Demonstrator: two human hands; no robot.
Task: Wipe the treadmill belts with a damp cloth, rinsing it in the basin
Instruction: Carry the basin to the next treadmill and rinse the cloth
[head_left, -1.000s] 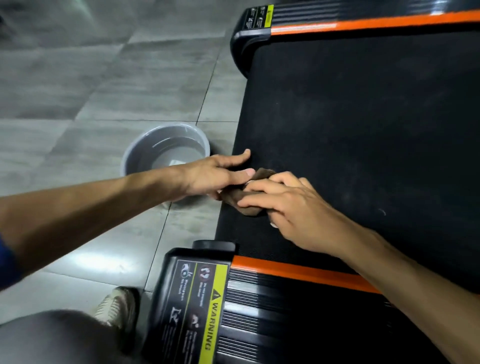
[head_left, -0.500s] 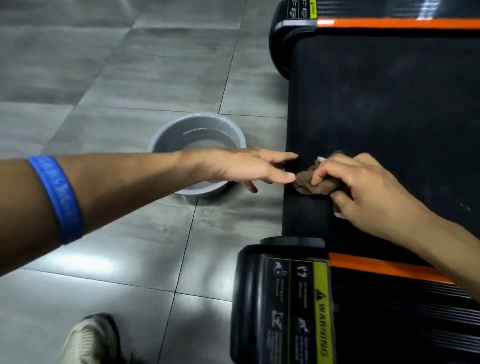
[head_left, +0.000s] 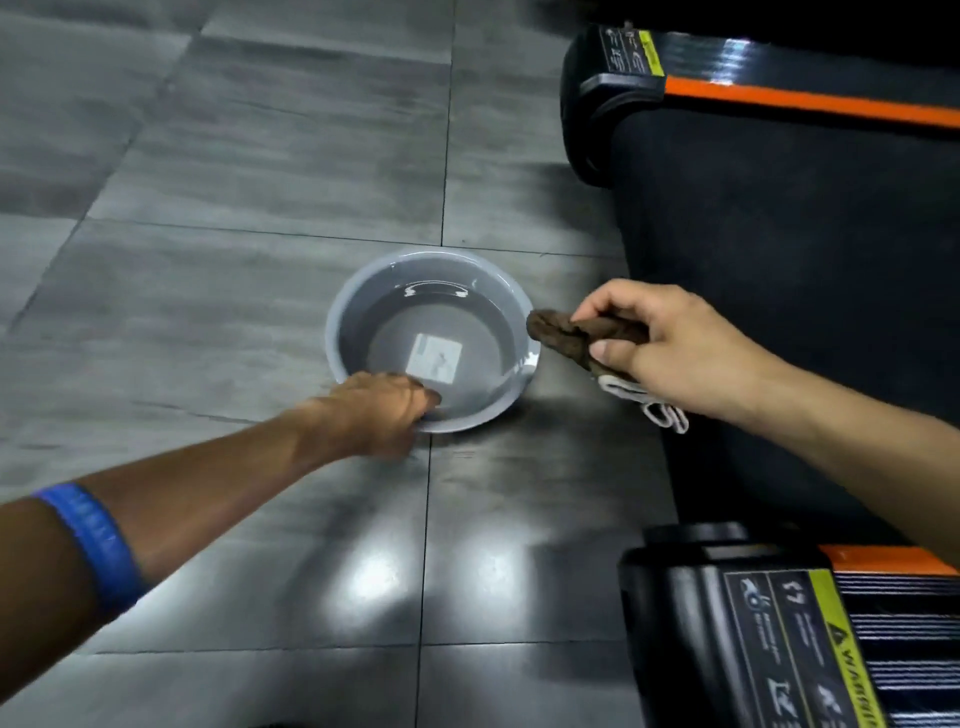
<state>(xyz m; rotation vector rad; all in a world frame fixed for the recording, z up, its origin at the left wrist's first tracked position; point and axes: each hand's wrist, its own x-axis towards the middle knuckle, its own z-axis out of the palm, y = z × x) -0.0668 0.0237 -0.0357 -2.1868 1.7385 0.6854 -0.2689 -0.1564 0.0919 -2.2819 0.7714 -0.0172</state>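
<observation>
A grey round basin (head_left: 358, 291) with water and a white label on its bottom stands on the tiled floor left of the treadmill. My left hand (head_left: 382, 408) grips the basin's near rim. My right hand (head_left: 670, 345) holds a bunched brown cloth (head_left: 558, 330) just beside the basin's right rim, above the floor; a white loop hangs below the hand. The black treadmill belt (head_left: 789, 270) fills the right side.
The treadmill's rear end caps with orange side strips sit at top right (head_left: 602, 88) and bottom right (head_left: 691, 623), the near one bearing a yellow warning label. Grey glossy floor tiles (head_left: 234, 156) spread to the left. A blue wristband (head_left: 96, 545) is on my left forearm.
My right hand lifted the cloth off the belt and carried it left to the basin's edge. My left hand left the belt edge and took hold of the basin's rim. The view swung left.
</observation>
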